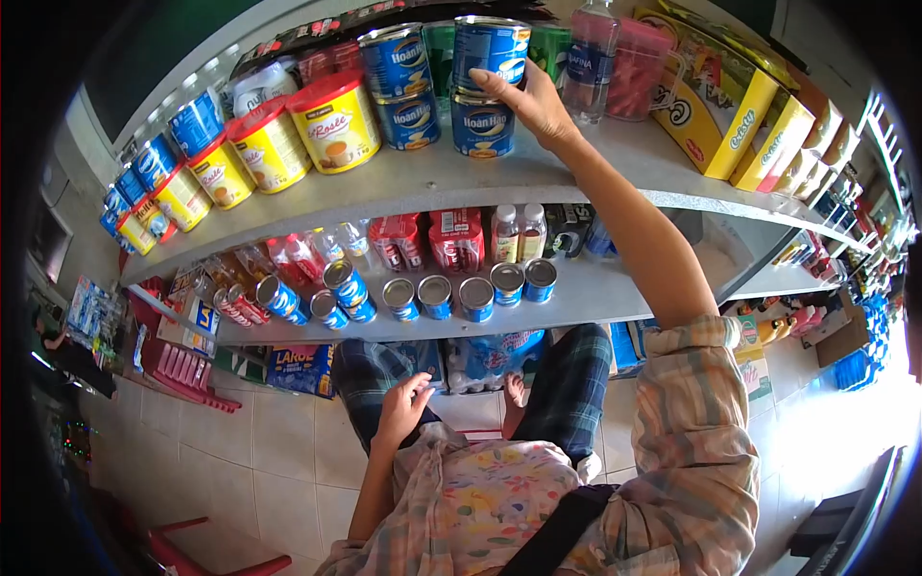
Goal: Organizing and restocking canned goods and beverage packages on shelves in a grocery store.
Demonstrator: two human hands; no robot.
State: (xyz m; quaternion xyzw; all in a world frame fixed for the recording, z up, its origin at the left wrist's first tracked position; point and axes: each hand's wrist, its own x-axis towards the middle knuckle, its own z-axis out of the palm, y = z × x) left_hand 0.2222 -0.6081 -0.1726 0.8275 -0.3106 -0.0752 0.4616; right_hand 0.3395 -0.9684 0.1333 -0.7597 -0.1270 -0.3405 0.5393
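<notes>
My right hand (529, 104) is at the top shelf, its fingers around the right side of a large blue tin can (490, 54) and its thumb across the front. That can stands on a second blue can (482, 126). To their left is another stack, with an upper blue can (397, 63) and a lower one (409, 119). My left hand (405, 410) rests near my left thigh with nothing visible in it. On the middle shelf, before my knees, stand several small blue cans, such as this one (477, 299).
Yellow tubs with red lids (335, 126) line the top shelf at left. A plastic bottle (592, 61), a pink pitcher (637, 72) and yellow boxes (709, 101) stand at right. The shelf's front edge (432, 198) curves before me. A red plastic stool (216, 551) is at lower left.
</notes>
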